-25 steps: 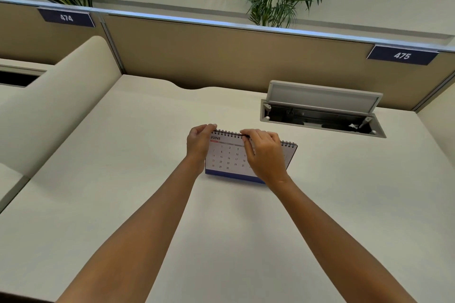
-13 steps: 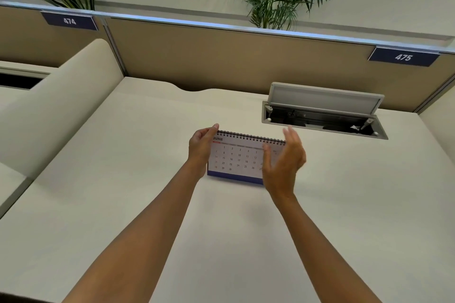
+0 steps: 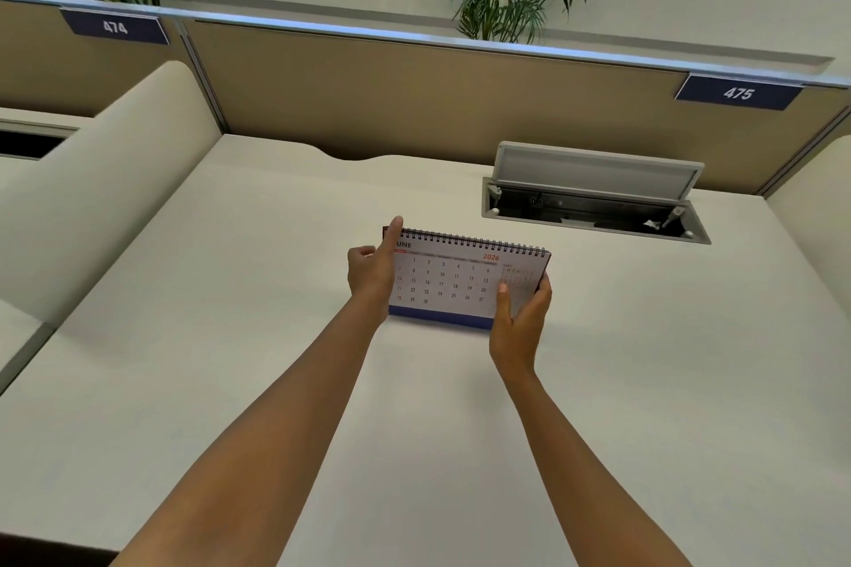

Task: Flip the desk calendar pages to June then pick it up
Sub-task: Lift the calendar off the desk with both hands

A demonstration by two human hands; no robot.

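A wide cream desk (image 3: pixel 276 336) fills the view, backed by a tan partition (image 3: pixel 414 106) with potted palms behind it. At the far right of the desk, a cable tray (image 3: pixel 594 207) is sunk into the surface, its grey lid propped open. Near the desk's middle stands a spiral-bound desk calendar (image 3: pixel 449 279), showing June 2026. The left hand (image 3: pixel 373 274) clasps its left edge, thumb upright along the page. The right hand (image 3: pixel 520 322) cups the lower right corner, thumb on the front, fingers behind. Both grips look closed on the calendar; whether its blue base touches the desk is unclear. It appears light, with stiff card ends but loose pages, so holding both side edges seems safest.
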